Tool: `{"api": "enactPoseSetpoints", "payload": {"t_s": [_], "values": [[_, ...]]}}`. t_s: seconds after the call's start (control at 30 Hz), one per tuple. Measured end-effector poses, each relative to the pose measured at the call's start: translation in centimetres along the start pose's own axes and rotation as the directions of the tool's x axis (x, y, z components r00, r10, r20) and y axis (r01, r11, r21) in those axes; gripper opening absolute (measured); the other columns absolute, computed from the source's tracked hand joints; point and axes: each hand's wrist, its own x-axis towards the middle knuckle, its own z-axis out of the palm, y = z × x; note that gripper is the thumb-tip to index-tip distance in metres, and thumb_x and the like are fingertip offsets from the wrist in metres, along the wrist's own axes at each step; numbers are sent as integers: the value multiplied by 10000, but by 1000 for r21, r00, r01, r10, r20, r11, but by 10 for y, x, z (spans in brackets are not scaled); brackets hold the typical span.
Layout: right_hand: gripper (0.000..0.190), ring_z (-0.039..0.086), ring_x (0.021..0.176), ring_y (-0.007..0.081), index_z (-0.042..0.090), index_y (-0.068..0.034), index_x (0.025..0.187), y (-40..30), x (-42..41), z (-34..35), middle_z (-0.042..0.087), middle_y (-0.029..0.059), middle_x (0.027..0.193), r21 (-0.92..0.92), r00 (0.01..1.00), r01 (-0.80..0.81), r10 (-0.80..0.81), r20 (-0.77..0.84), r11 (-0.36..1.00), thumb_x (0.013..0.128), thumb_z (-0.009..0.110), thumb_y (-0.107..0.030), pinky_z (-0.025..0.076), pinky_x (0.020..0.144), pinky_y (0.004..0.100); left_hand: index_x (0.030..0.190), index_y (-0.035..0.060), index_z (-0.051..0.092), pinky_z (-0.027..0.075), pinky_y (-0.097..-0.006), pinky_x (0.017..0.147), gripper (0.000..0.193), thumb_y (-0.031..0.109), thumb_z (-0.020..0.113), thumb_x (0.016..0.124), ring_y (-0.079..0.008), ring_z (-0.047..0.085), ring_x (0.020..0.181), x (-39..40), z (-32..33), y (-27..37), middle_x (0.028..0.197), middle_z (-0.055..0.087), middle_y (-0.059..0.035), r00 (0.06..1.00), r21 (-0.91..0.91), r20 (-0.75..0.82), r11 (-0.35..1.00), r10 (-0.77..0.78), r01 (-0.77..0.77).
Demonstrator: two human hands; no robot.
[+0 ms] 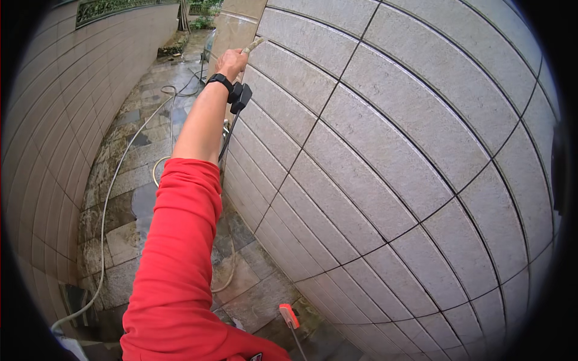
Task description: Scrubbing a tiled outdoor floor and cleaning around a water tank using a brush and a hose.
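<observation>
My left hand (231, 62), with a black strap and a black boxy device at its wrist, reaches far forward at the end of a red sleeve. Its fingers are closed around a pale, mottled, tube-like object (253, 45) whose kind I cannot tell. The object's tip points up and right, at the edge of the grey tiled wall (334, 113). My right hand is out of view. Low in the picture, a brush head with orange-red bristles (289, 316) on a thin pole (299, 343) is near the foot of the wall; what holds the pole is hidden.
A pale hose (107, 198) runs along the wet stone paving (124, 241), with loops farther off and beside my arm. A second tiled wall (58, 117) bounds the passage on the left. A dark cable (230, 135) hangs below the wrist device. Plants (203, 21) grow at the far end.
</observation>
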Motion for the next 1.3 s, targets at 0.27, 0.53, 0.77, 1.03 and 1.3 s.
{"api": "enactPoseSetpoints", "payload": {"t_s": [0.27, 0.53, 0.77, 1.03, 1.3], "values": [[305, 550, 804, 275, 558, -30, 1045, 20, -13, 1, 596, 163, 907, -31, 994, -102, 104, 38, 994, 877, 517, -281, 457, 699, 419, 1301, 154, 495, 445, -299, 485, 462, 293, 439, 864, -153, 553, 538, 29, 16, -28, 681, 627, -64, 969, -74, -174, 978, 178, -193], [316, 569, 838, 298, 568, -33, 1077, 87, -37, 3, 614, 177, 960, -84, 974, -187, 196, 112, 979, 861, 528, -260, 463, 718, 434, 1382, 170, 377, 349, -287, 396, 567, 130, 379, 816, -126, 439, 466, -11, -9, -25, 700, 567, -51, 988, -264, 137, 958, -74, 108], [377, 574, 811, 277, 553, -22, 1142, 225, -77, -3, 621, 151, 994, -112, 903, -367, 383, 194, 923, 853, 559, -264, 468, 662, 407, 1372, 239, 404, 309, -272, 367, 519, 142, 369, 863, -94, 393, 425, -89, 10, -123, 689, 569, -28, 823, -136, 530, 938, -202, 318], [293, 626, 981, 272, 685, -119, 974, 52, -7, -62, 661, 107, 1014, -727, 901, -308, 434, -16, 614, 724, 610, -253, 517, 798, 394, 1355, 137, 436, 358, -275, 382, 495, 165, 419, 861, -106, 449, 424, -293, -1, -205, 621, 562, -25, 666, 102, 702, 961, -253, 258], [357, 646, 825, 322, 616, -96, 951, 83, 19, -128, 661, 158, 852, -738, 994, -59, -28, -105, 673, 767, 624, -402, 509, 709, 427, 1295, 145, 513, 385, -254, 445, 415, 233, 468, 892, -82, 468, 469, -465, -102, -308, 618, 583, -30, 684, 365, 571, 886, -455, 284]]}}
